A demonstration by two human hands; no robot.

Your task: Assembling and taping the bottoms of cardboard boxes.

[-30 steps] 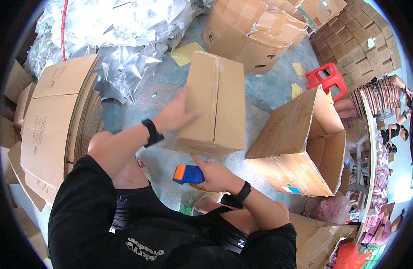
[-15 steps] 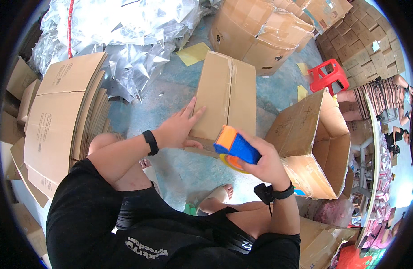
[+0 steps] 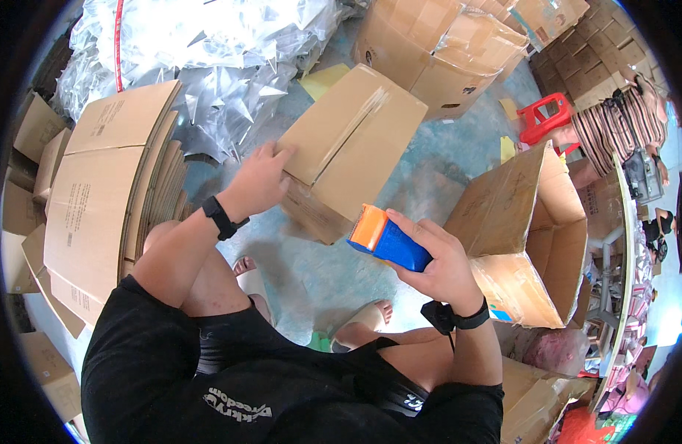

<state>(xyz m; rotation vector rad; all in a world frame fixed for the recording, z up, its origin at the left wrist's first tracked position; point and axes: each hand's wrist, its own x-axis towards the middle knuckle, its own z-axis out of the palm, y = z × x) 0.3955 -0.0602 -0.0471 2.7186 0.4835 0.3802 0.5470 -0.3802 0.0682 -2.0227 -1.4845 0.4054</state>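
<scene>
Pointing apparently upper-left toward box [image 3: 352, 148]: tape dispenser [image 3: 389, 240].

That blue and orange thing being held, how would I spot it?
Find the closed cardboard box on the floor at centre. At its near corner the right hand grips a tape dispenser: the only bright blue tool with an orange head among brown cartons.

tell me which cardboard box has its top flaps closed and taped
The closed box under the left hand, with clear tape along its top seam. The open box beside the right hand gapes, flaps out.
</scene>
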